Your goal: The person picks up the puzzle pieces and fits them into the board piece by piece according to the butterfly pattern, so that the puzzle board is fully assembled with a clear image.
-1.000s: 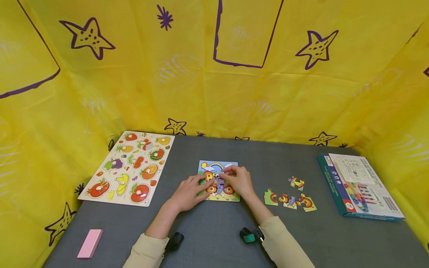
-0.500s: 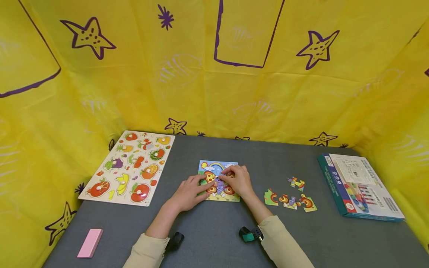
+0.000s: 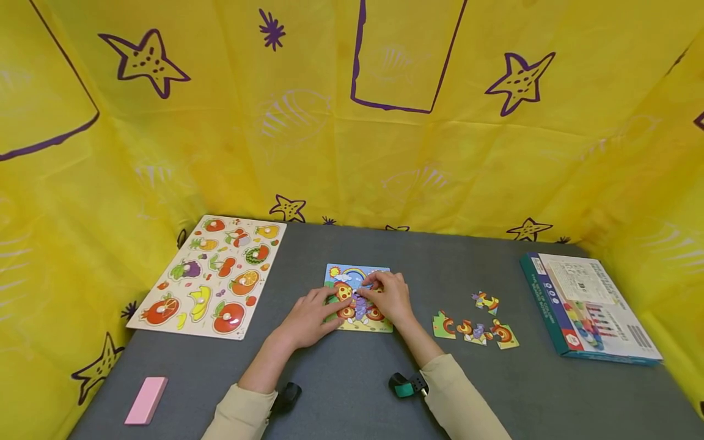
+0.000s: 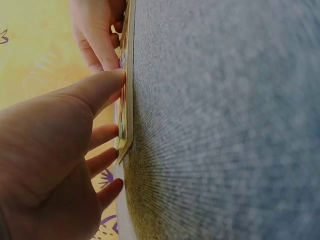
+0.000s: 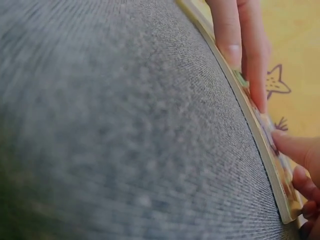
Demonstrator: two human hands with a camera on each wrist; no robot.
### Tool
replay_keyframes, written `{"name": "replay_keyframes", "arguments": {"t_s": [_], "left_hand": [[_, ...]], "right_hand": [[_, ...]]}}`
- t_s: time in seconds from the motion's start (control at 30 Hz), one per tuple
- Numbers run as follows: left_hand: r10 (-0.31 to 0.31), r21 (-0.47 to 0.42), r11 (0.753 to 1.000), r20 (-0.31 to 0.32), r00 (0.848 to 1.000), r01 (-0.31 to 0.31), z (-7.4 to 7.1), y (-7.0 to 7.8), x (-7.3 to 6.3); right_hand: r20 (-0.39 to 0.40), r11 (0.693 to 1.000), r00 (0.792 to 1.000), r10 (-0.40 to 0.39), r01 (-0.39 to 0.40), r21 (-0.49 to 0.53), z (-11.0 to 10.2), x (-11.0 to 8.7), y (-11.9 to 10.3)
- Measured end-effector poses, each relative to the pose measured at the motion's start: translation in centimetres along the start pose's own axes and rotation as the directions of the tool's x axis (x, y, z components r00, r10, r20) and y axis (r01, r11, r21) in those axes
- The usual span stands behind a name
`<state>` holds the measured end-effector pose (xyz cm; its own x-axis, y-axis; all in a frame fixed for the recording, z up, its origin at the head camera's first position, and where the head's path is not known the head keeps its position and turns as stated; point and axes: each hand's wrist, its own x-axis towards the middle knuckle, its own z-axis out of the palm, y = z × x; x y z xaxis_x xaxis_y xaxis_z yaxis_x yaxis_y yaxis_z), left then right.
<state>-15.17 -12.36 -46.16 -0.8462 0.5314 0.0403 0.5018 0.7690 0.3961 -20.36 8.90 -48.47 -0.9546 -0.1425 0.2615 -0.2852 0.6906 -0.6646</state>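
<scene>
A small picture puzzle board point(image 3: 376, 329), with a rainbow, a sun and a cartoon bee or butterfly, lies flat on the dark table. My left hand point(image 3: 308, 319) rests on its left side, fingers fairly straight; in the left wrist view the thumb and fingertips touch the board's edge. My right hand point(image 3: 392, 297) bends over the upper right part, thumb and index finger pinching a puzzle piece point(image 3: 357, 294) at the board's middle. That piece is mostly hidden by the fingers. Right of the board lie several loose pieces, among them one with purple point(image 3: 477, 333) and one apart behind point(image 3: 486, 302).
A large fruit peg puzzle point(image 3: 211, 278) lies at the left, with a pink block point(image 3: 146, 400) nearer the front. At the right is a flat box point(image 3: 591, 308) with printing on it. Yellow patterned cloth point(image 3: 352, 153) walls the table's back and sides.
The pinched piece has shifted slightly and now looks more level with the picture around it. My right fingers have moved a little with it; my left hand has stayed in place.
</scene>
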Motion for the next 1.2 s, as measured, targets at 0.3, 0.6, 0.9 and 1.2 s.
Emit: {"name": "replay_keyframes", "arguments": {"t_s": [0.3,0.6,0.9,1.2], "left_hand": [[0.092,-0.016,0.996,0.008,0.996,-0.092,0.1,0.4,1.0],[0.082,-0.038,0.996,0.043,0.996,-0.08,0.1,0.6,1.6],[0.157,0.036,0.987,-0.012,0.988,-0.156,0.3,0.7,1.8],[0.156,0.008,0.988,-0.026,0.987,-0.156,0.4,0.7,1.9]], "right_hand": [[0.031,0.999,1.0,0.001,0.0,-0.035,0.0,0.0,-0.2],[0.079,1.0,0.997,-0.002,0.002,-0.002,-0.5,0.1,-0.3],[0.08,0.998,0.997,-0.018,0.013,0.068,-0.9,0.0,0.3],[-0.044,0.964,0.986,0.158,-0.145,0.222,-3.1,-0.9,2.4]]}}
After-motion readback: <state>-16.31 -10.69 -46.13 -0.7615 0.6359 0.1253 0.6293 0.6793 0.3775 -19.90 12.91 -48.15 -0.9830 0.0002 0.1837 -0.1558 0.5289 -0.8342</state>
